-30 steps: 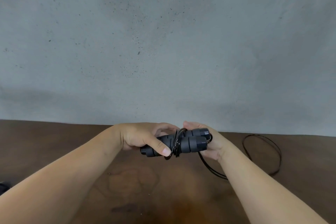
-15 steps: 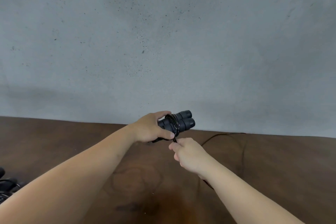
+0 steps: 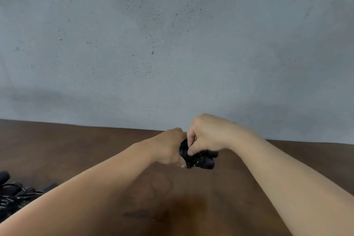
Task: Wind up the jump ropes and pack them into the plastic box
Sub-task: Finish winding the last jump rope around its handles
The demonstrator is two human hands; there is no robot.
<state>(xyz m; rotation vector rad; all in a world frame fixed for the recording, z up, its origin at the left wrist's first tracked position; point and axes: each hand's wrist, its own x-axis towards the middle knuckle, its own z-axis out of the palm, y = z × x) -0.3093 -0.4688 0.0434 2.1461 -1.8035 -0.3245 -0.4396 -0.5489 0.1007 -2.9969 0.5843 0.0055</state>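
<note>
A black jump rope (image 3: 203, 160), its two handles side by side with thin cord wound round their middle, is held above the brown table (image 3: 95, 149). My left hand (image 3: 170, 149) grips the handles at their left end. My right hand (image 3: 205, 136) comes over the top with curled fingers and pinches the cord against the handles. The handles' right ends stick out below my right hand. The plastic box is not in view.
A heap of other black jump ropes (image 3: 13, 195) lies at the table's left edge, partly cut off by the frame. A grey concrete wall (image 3: 172, 44) rises right behind the table.
My right hand has come up from below the handles to over their top with the cord. The loose cord that trailed on the table at the right is no longer visible.
</note>
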